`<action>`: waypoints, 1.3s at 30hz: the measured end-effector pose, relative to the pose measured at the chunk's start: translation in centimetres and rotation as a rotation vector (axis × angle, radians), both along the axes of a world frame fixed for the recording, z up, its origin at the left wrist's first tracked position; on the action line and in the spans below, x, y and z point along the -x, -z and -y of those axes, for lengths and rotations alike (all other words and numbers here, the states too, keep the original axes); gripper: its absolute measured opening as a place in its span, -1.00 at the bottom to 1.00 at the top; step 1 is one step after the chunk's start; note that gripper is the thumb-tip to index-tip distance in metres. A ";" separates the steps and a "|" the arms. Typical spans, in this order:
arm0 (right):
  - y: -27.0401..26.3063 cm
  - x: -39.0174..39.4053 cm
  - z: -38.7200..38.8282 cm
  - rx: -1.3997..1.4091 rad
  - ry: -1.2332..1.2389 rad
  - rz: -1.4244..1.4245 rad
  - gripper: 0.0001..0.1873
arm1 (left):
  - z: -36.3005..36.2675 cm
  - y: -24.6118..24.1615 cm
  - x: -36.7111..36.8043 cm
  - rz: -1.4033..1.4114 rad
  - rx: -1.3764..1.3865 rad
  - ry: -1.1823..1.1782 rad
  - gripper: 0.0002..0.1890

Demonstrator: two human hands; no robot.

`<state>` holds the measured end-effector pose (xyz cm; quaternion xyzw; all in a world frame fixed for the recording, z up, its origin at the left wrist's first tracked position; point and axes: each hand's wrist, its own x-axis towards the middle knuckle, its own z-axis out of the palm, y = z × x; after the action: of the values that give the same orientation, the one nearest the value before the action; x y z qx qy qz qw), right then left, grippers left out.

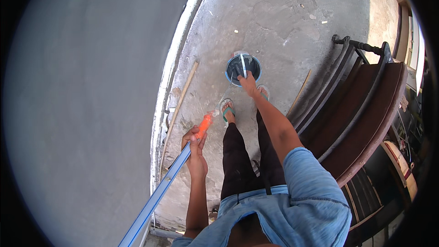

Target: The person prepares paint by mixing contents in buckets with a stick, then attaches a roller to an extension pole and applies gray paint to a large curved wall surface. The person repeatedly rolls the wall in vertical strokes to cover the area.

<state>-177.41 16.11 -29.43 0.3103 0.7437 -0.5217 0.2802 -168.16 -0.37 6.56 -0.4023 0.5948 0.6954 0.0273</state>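
Observation:
My left hand (pixel 196 149) grips a long blue-edged metal straightedge (pixel 161 187) together with an orange handle (pixel 204 126). A thin tool shaft runs from that handle towards a round bucket (pixel 260 72) with a blue rim. My right hand (pixel 248 84) is at the bucket's near rim, closed on a narrow pale strip (pixel 243 62) that extends across the opening; whether it is the bucket's handle or a tool, I cannot tell. Dark grey material and a dark object show inside the bucket. A smooth grey wall (pixel 85 92) rises to the left.
A wooden stick (pixel 181 99) lies along the wall's white lower edge (pixel 168 72). To the right stands a dark wooden bench (pixel 356 109) with a thin stick (pixel 300 91) beside it. Small bits of debris dot the concrete floor (pixel 284 17). My sandalled feet are just behind the bucket.

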 end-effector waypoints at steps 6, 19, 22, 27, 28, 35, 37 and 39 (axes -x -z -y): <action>5.9 1.5 -2.0 -0.036 -0.090 -0.009 -0.30 | -0.9 1.9 0.4 0.031 -0.059 -0.108 -0.79; 10.9 1.5 -11.4 -0.091 -0.227 -0.041 -0.52 | -1.1 2.3 -5.0 0.015 -0.052 -0.075 -0.88; 9.9 1.7 -11.9 -0.356 -0.311 -0.147 -0.46 | -1.6 2.3 -6.9 -0.027 -0.067 -0.138 -0.90; -4.5 -6.5 -4.8 0.304 0.149 0.474 -0.15 | -2.8 2.2 -10.2 -0.014 -0.054 -0.204 -0.83; -7.9 -9.8 -3.2 0.520 0.187 0.572 -0.09 | -2.8 2.5 -11.2 -0.013 -0.038 -0.171 -0.81; -19.9 -19.1 8.8 0.809 0.554 0.453 -0.21 | 0.0 2.2 -18.4 0.025 -0.122 -0.172 -0.64; -18.9 -21.1 11.3 0.735 0.655 0.432 -0.23 | 2.0 2.5 -20.8 0.026 -0.197 -0.204 -0.59; -17.8 -23.6 13.8 0.659 0.647 0.379 -0.23 | 3.7 3.5 -24.1 0.067 -0.324 -0.307 -0.53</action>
<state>-153.85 2.35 -11.67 0.5094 0.3411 -0.7236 0.3173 -144.10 -4.10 3.01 -0.5012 0.4060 0.7642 0.0050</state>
